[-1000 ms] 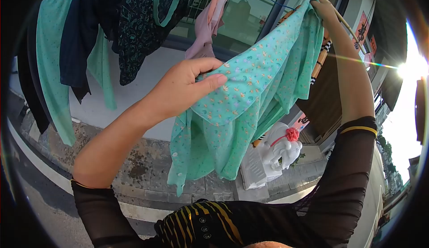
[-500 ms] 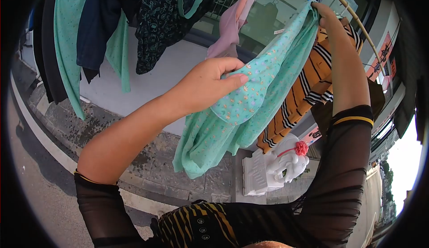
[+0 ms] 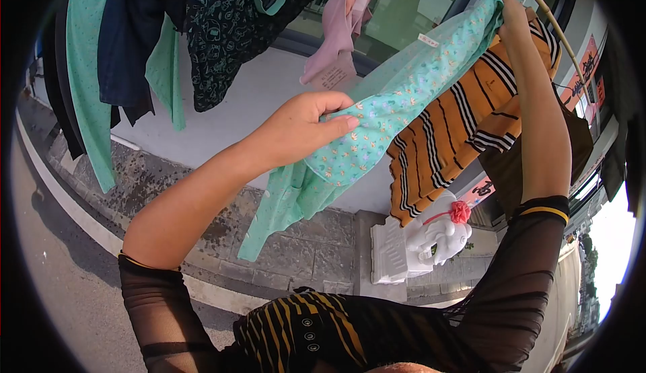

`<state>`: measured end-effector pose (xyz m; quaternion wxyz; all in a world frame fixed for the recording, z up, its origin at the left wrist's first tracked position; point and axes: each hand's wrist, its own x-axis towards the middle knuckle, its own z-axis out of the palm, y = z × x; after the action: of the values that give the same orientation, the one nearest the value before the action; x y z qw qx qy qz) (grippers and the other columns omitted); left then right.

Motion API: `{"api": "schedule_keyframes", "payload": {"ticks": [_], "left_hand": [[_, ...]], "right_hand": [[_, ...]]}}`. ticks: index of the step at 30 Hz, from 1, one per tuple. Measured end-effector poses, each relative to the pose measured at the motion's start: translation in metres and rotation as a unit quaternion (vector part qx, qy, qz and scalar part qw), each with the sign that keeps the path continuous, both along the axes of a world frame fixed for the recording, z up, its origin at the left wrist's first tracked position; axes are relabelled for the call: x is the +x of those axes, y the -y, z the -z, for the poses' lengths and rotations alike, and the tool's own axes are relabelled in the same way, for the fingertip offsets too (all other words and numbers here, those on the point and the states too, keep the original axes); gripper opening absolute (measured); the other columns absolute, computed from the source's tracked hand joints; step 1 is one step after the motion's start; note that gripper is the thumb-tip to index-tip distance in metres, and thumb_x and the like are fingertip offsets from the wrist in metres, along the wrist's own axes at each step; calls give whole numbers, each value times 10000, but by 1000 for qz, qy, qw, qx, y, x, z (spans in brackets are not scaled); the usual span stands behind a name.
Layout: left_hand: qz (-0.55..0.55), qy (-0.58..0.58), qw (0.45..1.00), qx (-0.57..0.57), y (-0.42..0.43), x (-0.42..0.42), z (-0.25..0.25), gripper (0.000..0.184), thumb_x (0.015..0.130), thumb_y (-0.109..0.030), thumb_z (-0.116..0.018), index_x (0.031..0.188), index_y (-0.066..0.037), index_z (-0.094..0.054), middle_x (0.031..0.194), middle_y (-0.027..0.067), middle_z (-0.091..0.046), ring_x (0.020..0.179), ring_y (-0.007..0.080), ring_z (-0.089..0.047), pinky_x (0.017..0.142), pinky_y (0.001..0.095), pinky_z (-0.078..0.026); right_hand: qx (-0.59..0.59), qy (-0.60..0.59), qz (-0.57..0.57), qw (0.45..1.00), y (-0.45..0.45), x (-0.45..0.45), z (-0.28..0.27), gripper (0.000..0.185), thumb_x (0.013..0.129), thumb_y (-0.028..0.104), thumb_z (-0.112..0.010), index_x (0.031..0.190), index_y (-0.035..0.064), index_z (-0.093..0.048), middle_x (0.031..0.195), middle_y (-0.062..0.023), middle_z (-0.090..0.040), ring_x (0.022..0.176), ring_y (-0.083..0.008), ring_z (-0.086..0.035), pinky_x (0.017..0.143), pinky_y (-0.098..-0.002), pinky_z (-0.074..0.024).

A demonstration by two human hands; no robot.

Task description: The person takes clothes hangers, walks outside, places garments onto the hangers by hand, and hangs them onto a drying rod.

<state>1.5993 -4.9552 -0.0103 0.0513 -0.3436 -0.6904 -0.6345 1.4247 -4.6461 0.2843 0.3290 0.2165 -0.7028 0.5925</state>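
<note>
A mint-green floral garment (image 3: pixel 404 97) is stretched diagonally between my two hands, with a small white label showing near its upper edge. My left hand (image 3: pixel 313 125) pinches its lower part between thumb and fingers. Higher up at the right, my right hand (image 3: pixel 513 18) grips the garment's top end, close to a hanger and a bamboo pole (image 3: pixel 548 23). Loose green cloth droops below my left hand. Just behind, an orange striped shirt (image 3: pixel 471 114) hangs under my right forearm.
Dark patterned clothing (image 3: pixel 225 36), navy trousers (image 3: pixel 134 43) and another mint garment (image 3: pixel 87 84) hang at the left. A pink garment (image 3: pixel 333 36) hangs before the window. Below the orange shirt stands a white stone lion (image 3: pixel 431 242) with a red flower. Grey paving (image 3: pixel 276 245) runs along the wall.
My right hand has moved right and slightly, pulling the green garment tauter. The cloth below my left hand has swung left and bunched narrower, and the label shows more fully.
</note>
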Motion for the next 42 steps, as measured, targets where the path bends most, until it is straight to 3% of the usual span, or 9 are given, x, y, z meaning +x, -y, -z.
{"api": "schedule_keyframes", "payload": {"ticks": [8,16,19,24,28,34,36,39,42], "left_hand": [[12,-89,904,-418,32,-29,92,226,803,-163,-569,973,-14,-576,834,96,-604,781,213,-564,729,326,-434],[32,40,892,-450,32,-55,169,199,833,-161,-524,993,-53,-575,871,101,-603,791,212,-569,714,334,-434],[50,21,905,-422,40,-58,196,184,850,-220,-499,953,-89,-577,795,103,-601,763,271,-571,671,389,-434],[-97,-253,881,-389,47,-51,193,118,802,-208,-555,826,-93,-550,794,76,-570,770,270,-541,718,370,-422],[-99,-273,864,-412,58,-45,170,121,786,-198,-571,835,-91,-543,822,93,-561,793,274,-535,721,376,-419],[-117,-327,864,-364,37,-35,196,234,799,-235,-559,967,-74,-586,928,76,-591,860,228,-561,805,350,-439],[50,126,979,-152,33,-21,204,343,818,-256,-549,1101,-63,-563,1055,39,-589,904,168,-560,846,319,-432],[149,371,915,48,53,5,165,369,843,-261,-534,1151,-57,-538,1126,30,-569,961,133,-542,856,305,-427],[6,238,960,-149,56,33,160,341,878,-280,-496,1112,-40,-558,1061,49,-596,932,109,-546,824,292,-442]], "right_hand": [[131,162,16,978,-64,126,272,421,833,55,-440,1254,47,-454,784,23,-528,616,-20,-443,556,-169,-387],[122,446,-68,884,-123,212,429,363,788,58,-485,1144,1,-528,668,43,-491,551,-27,-410,515,-157,-338],[113,472,-98,869,-126,212,429,335,760,68,-506,1081,-16,-553,621,31,-470,549,-35,-417,517,-168,-335],[141,532,-217,806,-112,197,415,353,725,64,-537,1061,-32,-583,632,29,-486,534,-34,-395,500,-173,-323],[170,576,-299,741,-95,182,392,350,716,112,-607,1021,-59,-595,744,-27,-587,526,-38,-432,483,-194,-357],[65,531,-382,753,-56,161,412,464,725,264,-674,1035,-68,-580,687,-8,-555,501,-48,-429,469,-184,-358],[52,542,-407,734,-39,151,421,418,744,219,-637,1046,-63,-577,642,4,-517,499,-44,-420,460,-177,-345],[41,558,-384,734,-11,153,433,365,754,146,-574,1049,-68,-574,612,14,-496,493,-34,-410,451,-165,-351],[87,553,-407,722,9,146,433,334,769,113,-544,1070,-28,-581,695,-16,-566,596,-60,-510,570,-190,-447]]}}
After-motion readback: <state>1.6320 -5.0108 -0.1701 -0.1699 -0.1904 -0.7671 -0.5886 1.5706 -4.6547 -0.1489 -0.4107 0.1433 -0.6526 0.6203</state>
